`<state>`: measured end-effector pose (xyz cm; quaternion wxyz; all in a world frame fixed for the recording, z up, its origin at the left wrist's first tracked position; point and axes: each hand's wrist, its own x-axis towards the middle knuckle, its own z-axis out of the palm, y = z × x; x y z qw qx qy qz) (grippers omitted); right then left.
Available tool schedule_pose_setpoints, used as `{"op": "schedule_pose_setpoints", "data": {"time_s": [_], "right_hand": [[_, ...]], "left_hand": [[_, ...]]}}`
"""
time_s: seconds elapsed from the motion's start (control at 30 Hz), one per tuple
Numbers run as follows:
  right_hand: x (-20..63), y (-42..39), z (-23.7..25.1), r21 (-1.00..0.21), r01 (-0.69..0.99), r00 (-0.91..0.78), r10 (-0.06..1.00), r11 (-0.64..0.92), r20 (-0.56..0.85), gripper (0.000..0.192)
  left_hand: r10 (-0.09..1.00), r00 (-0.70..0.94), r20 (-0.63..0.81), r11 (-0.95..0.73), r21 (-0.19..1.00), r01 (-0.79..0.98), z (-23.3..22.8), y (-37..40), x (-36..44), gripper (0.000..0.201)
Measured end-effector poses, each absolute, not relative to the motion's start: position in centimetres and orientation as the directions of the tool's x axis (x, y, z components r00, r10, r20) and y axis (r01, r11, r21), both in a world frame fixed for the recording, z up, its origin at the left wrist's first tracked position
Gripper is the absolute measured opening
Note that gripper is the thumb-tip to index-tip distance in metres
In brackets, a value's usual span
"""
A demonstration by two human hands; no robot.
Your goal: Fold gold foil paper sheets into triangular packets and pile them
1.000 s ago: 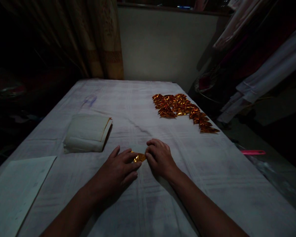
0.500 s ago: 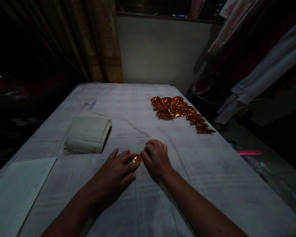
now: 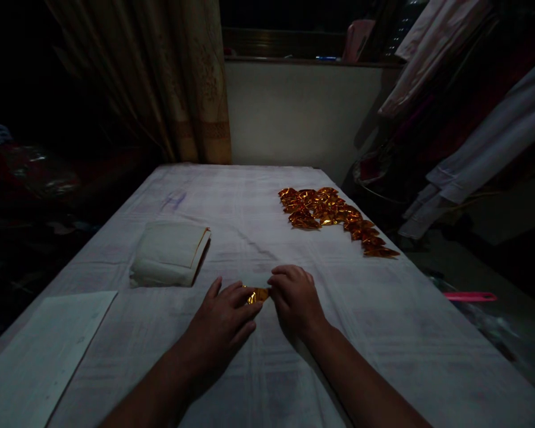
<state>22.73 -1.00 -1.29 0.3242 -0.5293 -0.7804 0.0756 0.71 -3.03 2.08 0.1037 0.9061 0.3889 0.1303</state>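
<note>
A small piece of shiny gold foil paper (image 3: 258, 295) lies on the cloth between my two hands, its ends partly covered by my fingers. My left hand (image 3: 223, 315) is palm down, with two fingertips holding the foil's left end and the outer fingers spread. At the other end, the bent fingers and thumb of my right hand (image 3: 295, 300) pinch the foil; the exact grip is hidden. Farther back on the right is a cluster of several folded gold foil pieces (image 3: 327, 208), pointed at their ends.
The pale checked cloth (image 3: 232, 208) covers a broad flat surface. A folded cream packet (image 3: 167, 252) lies left of my hands, and a white sheet (image 3: 49, 339) is nearer on the left. Clothes (image 3: 485, 142) hang at right, above a pink handle (image 3: 470, 296). A curtain (image 3: 196, 89) hangs behind.
The view has tilted up slightly, so everything sits lower and a little to the right. Both hands keep nearly the same pose at the foil.
</note>
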Motion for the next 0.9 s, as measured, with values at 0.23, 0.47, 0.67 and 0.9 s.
{"op": "schedule_pose_setpoints", "data": {"time_s": [0.23,0.47,0.67,0.9], "right_hand": [[22.3,-2.4,0.6,-0.400,0.741,-0.478,0.842,0.540,0.252,0.027],[22.1,-2.1,0.8,-0.409,0.759,-0.457,0.862,0.506,0.220,0.025],[21.8,-2.0,1.1,-0.382,0.782,-0.461,0.870,0.492,0.177,0.023],[21.7,-1.6,1.0,-0.324,0.800,-0.476,0.863,0.505,0.169,0.021]], "left_hand": [[0.761,0.591,0.267,-0.646,0.396,0.653,1.0,-1.9,0.5,0.026],[0.778,0.551,0.300,-0.628,0.366,0.687,1.2,-0.4,-1.0,0.016],[0.763,0.561,0.323,-0.644,0.293,0.707,0.9,-0.1,-0.4,0.014],[0.739,0.570,0.360,-0.662,0.232,0.712,0.6,0.0,-0.2,0.017]]}}
